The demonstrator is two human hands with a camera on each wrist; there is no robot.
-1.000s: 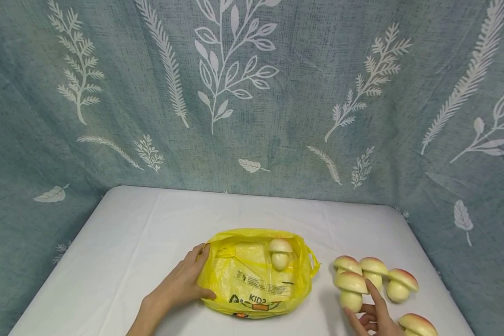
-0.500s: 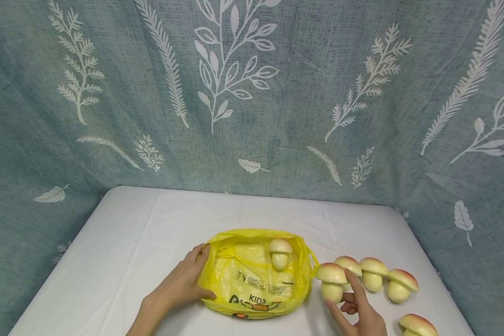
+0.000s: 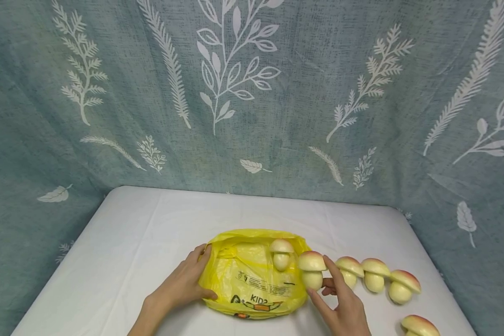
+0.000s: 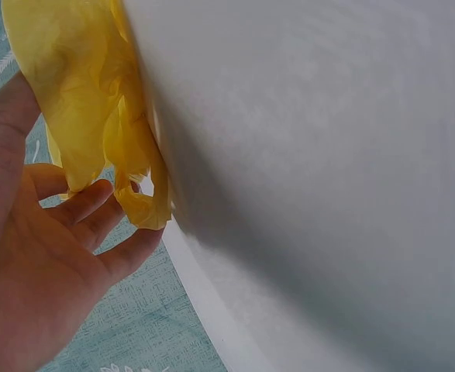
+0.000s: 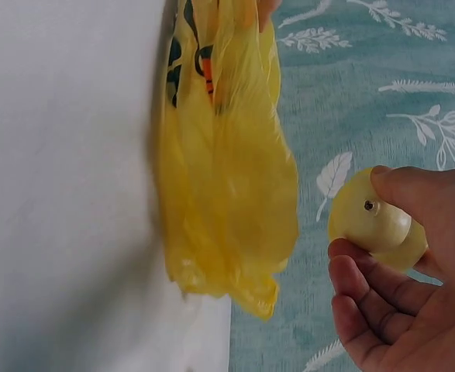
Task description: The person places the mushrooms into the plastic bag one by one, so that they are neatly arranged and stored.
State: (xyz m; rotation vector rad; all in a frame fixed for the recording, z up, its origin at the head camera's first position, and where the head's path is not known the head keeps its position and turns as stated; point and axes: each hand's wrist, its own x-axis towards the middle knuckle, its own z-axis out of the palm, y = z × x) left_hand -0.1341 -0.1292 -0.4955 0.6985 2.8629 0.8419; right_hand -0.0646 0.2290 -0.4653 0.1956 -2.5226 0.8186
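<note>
A yellow plastic bag (image 3: 252,270) lies with its mouth spread wide on the white table, and one mushroom (image 3: 282,255) rests inside at its back right. My left hand (image 3: 185,280) grips the bag's left side, thumb at the front and fingers behind; the left wrist view shows the fingers around the yellow plastic (image 4: 80,101). Between thumb and fingers my right hand (image 3: 342,298) pinches a second mushroom (image 3: 312,270), cream with a reddish cap top. It overlaps the bag's right rim in the head view. In the right wrist view, the mushroom's rounded stem end (image 5: 367,213) is held above the bag.
To the right, three mushrooms stand in a row: a left one (image 3: 350,270), a middle one (image 3: 375,274) and a tilted one (image 3: 404,287). Another mushroom (image 3: 420,325) is nearer the front edge. A green leaf-patterned cloth (image 3: 252,102) hangs behind the table (image 3: 122,242).
My right hand has carried the mushroom leftward from beside the row to the bag's right rim. My left hand has stayed at the bag's left side.
</note>
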